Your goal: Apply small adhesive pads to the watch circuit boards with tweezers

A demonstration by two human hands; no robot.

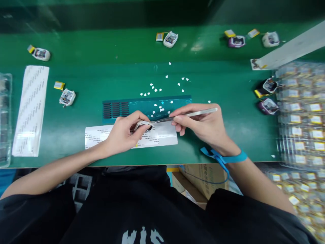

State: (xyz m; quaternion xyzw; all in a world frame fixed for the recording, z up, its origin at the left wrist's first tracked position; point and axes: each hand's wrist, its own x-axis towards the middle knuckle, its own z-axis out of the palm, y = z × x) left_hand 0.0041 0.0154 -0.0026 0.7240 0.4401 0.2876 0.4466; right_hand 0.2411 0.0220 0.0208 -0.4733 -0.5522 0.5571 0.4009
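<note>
Nearest, below and right of the printed white sheet [166, 134], is a cardboard box [203, 176]. Over the sheet, the left hand [123, 134] pinches a small white electronic device housing [140, 124] between thumb and fingers. At the sheet's right end, the right hand [203, 123] grips metal tweezers [200, 112], their tips at the housing's edge; a blue strap [235, 158] rings that wrist. Just beyond the sheet lies a teal strip [142, 105], with small white tabs [155, 90] scattered on and past it. Farthest beyond the sheet sits an open white device [170, 39] beside its battery [159, 37]
</note>
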